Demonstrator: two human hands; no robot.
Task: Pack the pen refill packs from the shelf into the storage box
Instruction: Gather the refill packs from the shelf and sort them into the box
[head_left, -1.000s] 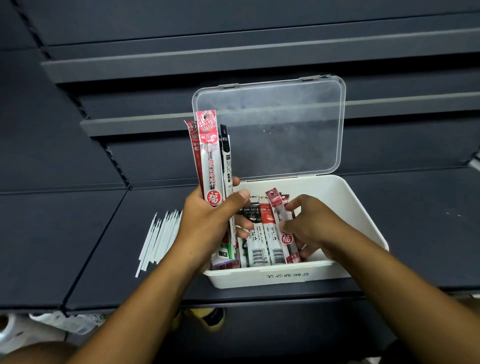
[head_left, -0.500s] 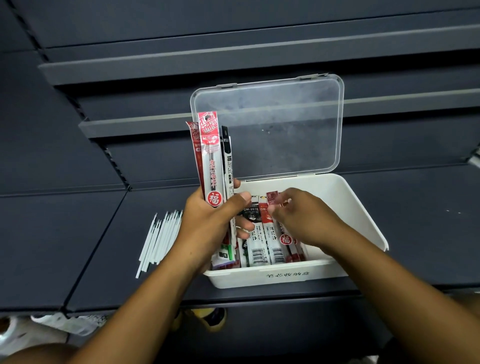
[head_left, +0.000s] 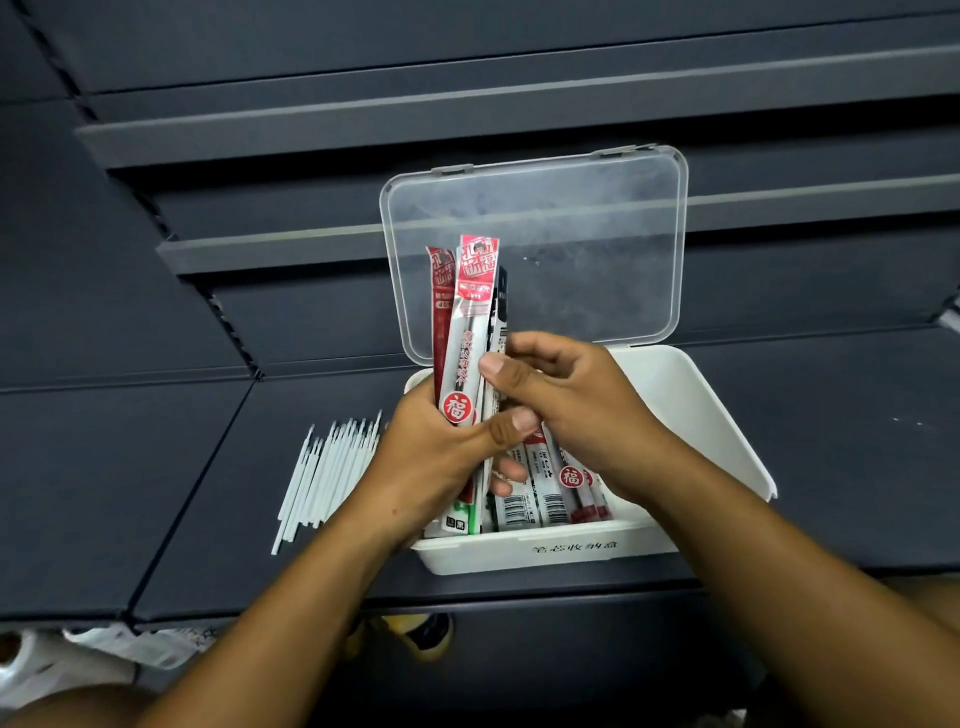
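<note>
Held packs: I hold the held packs (head_left: 470, 322) upright. A red-and-white one with a round red seal is in front, a red one is behind it on the left, and a black-and-white one is at the right. Their lower ends dip into the left end of the box (head_left: 717, 415).
Left grip: my left grip (head_left: 431, 462) wraps round their lower half, thumb across the front just below the seal.
Right grip: my right grip (head_left: 576, 405) pinches their right edge between thumb and fingers, just above my left thumb. I cannot tell which pack.
Boxed packs: the boxed packs (head_left: 545, 483) lie flat, side by side, barcodes toward me, partly under my right wrist.
Box: white, at the shelf's front edge.
Lid: the clear lid (head_left: 587, 249) stands open at the far side.
Loose refills: the thin white loose refills (head_left: 327, 467) lie in a row just left of the box.
Shelf: the shelf (head_left: 156, 467) is dark.
</note>
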